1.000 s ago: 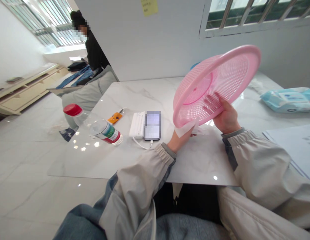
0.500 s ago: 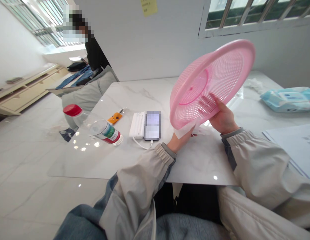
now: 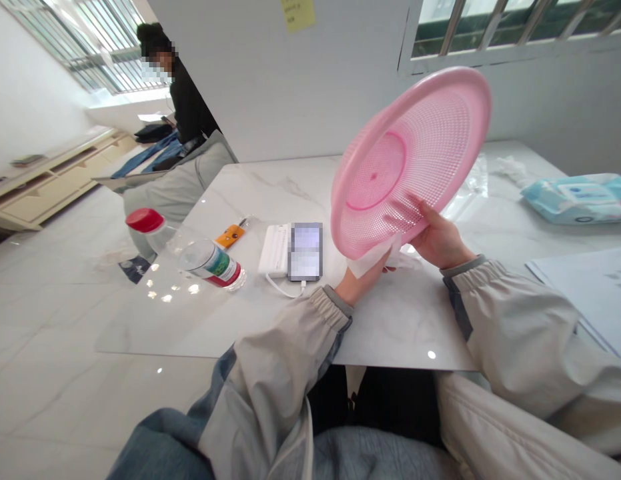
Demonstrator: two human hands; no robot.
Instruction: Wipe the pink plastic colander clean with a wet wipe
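Note:
A pink plastic colander (image 3: 374, 160) is held tilted above the table, its inside turned toward me. My right hand (image 3: 444, 240) grips its lower right rim, with the thumb on the inside and the fingers behind, seen through the mesh. Under the bottom rim, my left hand (image 3: 364, 280) holds a white wipe (image 3: 373, 259) against the colander. The wipe and the rim hide most of the left fingers.
Left of the colander lie a phone (image 3: 305, 252), a white power bank (image 3: 274, 251), an orange pouch (image 3: 230, 236) and a red-capped bottle (image 3: 210, 263). At right are a blue wipes pack (image 3: 580, 199) and paper sheets (image 3: 590, 293). A person (image 3: 190, 100) sits beyond.
The colander has shifted left and turned a little, its upper right rim moving left and up. My right hand has moved slightly left with it; my left hand stays nearly in place.

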